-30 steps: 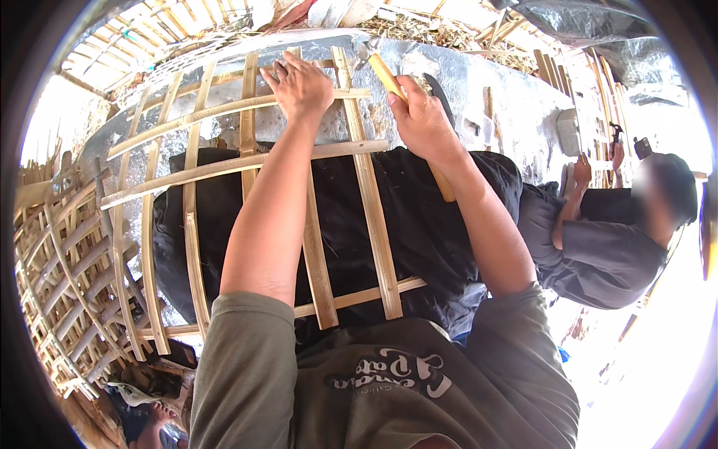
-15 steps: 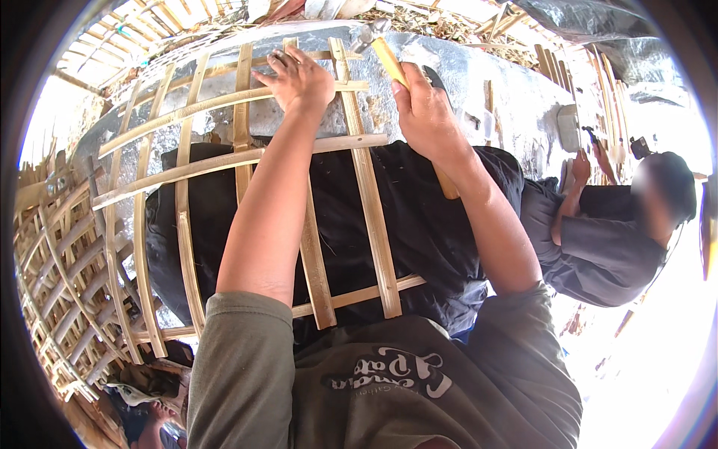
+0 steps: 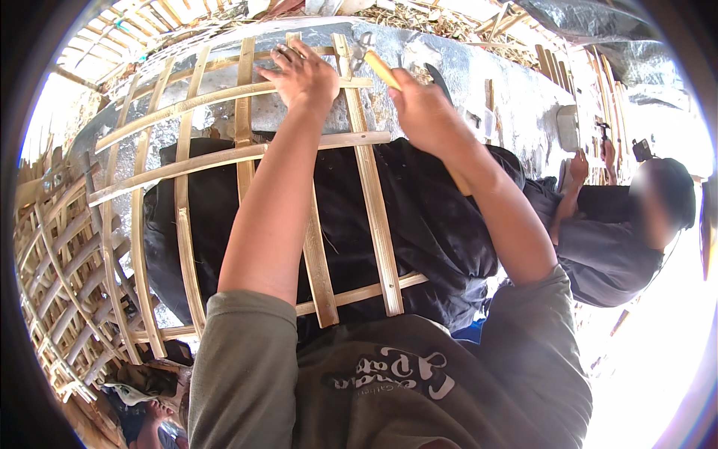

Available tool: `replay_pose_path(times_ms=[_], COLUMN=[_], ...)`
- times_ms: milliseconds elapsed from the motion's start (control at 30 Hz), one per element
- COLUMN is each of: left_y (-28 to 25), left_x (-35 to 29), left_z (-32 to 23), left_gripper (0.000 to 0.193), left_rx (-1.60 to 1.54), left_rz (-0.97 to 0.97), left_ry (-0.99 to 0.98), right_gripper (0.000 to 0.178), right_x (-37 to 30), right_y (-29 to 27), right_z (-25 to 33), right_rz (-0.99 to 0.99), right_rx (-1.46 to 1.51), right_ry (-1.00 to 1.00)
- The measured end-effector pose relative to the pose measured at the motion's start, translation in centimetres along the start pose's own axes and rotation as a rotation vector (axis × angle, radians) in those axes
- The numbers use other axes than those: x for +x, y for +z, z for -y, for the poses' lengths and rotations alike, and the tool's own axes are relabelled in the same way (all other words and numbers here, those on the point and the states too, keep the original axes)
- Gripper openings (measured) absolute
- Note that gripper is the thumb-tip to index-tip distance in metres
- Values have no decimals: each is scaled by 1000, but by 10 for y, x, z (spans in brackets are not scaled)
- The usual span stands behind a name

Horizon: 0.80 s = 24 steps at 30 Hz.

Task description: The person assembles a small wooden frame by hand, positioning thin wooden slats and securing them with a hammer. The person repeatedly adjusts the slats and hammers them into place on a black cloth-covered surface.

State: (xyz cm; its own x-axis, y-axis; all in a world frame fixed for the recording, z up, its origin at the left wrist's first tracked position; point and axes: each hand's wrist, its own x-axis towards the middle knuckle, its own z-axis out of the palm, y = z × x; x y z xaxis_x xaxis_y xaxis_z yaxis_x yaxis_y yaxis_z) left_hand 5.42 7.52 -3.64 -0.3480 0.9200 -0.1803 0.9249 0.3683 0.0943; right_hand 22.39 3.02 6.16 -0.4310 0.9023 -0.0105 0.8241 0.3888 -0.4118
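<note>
A lattice of pale bamboo slats (image 3: 384, 238) lies across my lap, over black cloth (image 3: 419, 217). My left hand (image 3: 308, 81) rests on its far part, fingers spread, palm down over the crossing slats. My right hand (image 3: 428, 108) is wrapped round the wooden handle of a hammer (image 3: 384, 69). The handle's lower end shows below my wrist. The hammer's metal head is close beside the far end of the rightmost upright slat; whether it touches cannot be told. Just beyond my right hand is a dark, curved, blade-like piece (image 3: 437, 78), partly hidden.
Stacked bamboo lattices (image 3: 60, 292) stand at the left. A grey sheet (image 3: 516, 97) covers the ground ahead, with dry scraps (image 3: 441, 22) past it. On the right sits another person (image 3: 613, 224) in dark clothes, hands raised near a hammer. Another person's hand (image 3: 157, 411) shows at lower left.
The hammer head has come down and left toward the end of the rightmost slat, my right hand turning with it. My left hand has barely shifted. The person at right has lifted a tool slightly.
</note>
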Motion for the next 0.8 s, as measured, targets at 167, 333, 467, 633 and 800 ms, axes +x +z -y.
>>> replay_pose_path(times_ms=[167,333,467,633,800], left_y=[0,4,11,7,16], left_x=[5,4,10,4,12], left_z=[0,-2,2,-2,3], left_gripper=[67,64,62,63,64], left_rx=[0,8,8,0,-15], left_rz=[-13,-32,-59,-49,-111], left_ry=[3,8,12,-6,24], right_gripper=[24,23,37,36,32], right_x=[13,4,17,4,16], right_y=[-20,1,-18,12,-14], right_z=[-7,-19,-27,-23,-25], right_rz=[-486,-50,-239,95,-360], right_rx=[-274,39,216,-24,135], right_ry=[-278,-21,128,98,55])
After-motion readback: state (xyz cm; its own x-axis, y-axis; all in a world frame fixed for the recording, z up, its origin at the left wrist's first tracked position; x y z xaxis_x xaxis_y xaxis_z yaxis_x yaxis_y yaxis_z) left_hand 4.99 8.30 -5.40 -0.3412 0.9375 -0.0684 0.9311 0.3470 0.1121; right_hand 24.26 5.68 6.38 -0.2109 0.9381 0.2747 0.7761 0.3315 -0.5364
